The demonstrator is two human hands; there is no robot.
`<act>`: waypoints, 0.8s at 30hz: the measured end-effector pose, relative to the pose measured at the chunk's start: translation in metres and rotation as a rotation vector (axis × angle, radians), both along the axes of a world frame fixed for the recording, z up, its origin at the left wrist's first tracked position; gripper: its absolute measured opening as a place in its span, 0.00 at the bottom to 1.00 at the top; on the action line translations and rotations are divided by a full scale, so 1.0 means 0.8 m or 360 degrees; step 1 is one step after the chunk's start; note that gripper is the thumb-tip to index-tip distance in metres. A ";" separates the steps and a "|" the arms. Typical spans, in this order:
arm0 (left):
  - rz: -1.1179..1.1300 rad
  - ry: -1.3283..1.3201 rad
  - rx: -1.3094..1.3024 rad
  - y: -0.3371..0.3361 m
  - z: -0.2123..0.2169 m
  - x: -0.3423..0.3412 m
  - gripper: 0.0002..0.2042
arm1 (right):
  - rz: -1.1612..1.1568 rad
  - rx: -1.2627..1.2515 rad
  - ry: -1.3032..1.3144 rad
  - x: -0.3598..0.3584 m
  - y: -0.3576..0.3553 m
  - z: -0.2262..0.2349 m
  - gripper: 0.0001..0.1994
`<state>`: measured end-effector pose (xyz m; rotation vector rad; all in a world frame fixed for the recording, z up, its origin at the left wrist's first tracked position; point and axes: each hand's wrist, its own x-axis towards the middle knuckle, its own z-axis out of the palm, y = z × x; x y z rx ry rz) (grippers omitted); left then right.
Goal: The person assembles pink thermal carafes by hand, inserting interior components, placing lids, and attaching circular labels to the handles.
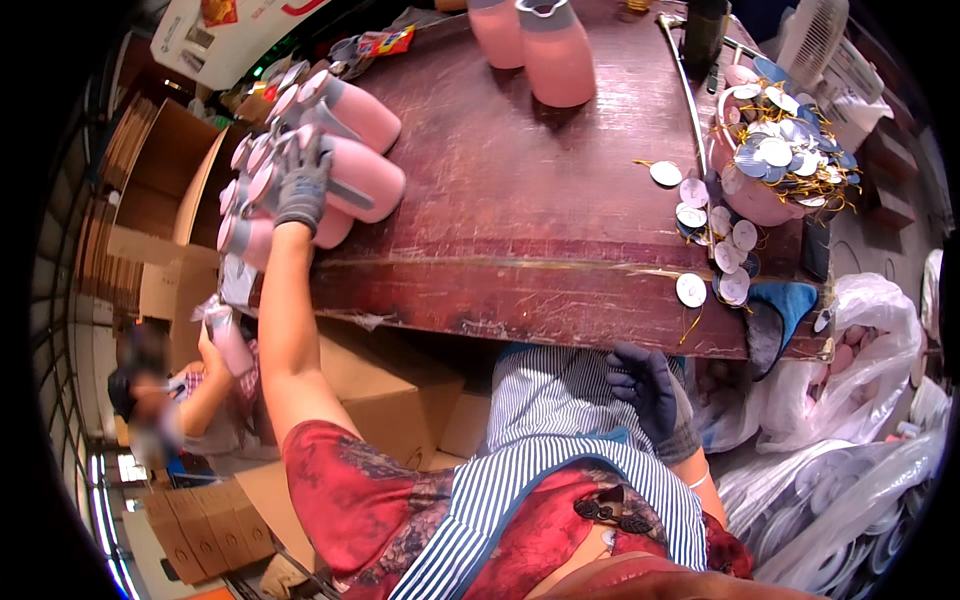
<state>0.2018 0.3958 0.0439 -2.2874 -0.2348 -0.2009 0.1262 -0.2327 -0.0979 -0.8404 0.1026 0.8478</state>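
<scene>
pink jug (pixel 366 174), under gloved left hand (pixel 302 182)

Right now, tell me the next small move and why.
Probably bring the right hand up to steady the pink jug under the left hand: it lies on its side among other jugs, while the right hand is by the near table edge.

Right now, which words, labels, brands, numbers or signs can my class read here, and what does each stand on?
I copy no wording; print shows here:
White panel, upper left: red and dark print, mostly too small.
Round tags on the table: too small to read.
Stacked cartons, lower left: dark mark, too small.
Red-and-yellow packet: blurred.
Pink jugs: nothing legible.
</scene>
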 end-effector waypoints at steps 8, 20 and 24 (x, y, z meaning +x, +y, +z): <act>-0.1308 -0.0222 -0.1394 -0.099 -0.028 0.302 0.21 | 0.0378 -0.0493 -0.0678 0.042 -0.061 0.028 0.23; -0.1506 -0.0915 -0.0821 -0.307 -0.117 0.309 0.21 | -0.2106 -0.0964 -0.0567 0.132 -0.394 -0.074 0.14; -0.1127 -0.1084 -0.1056 -0.328 -0.168 0.222 0.28 | -0.1037 -0.3291 -0.0289 0.177 -0.492 -0.202 0.24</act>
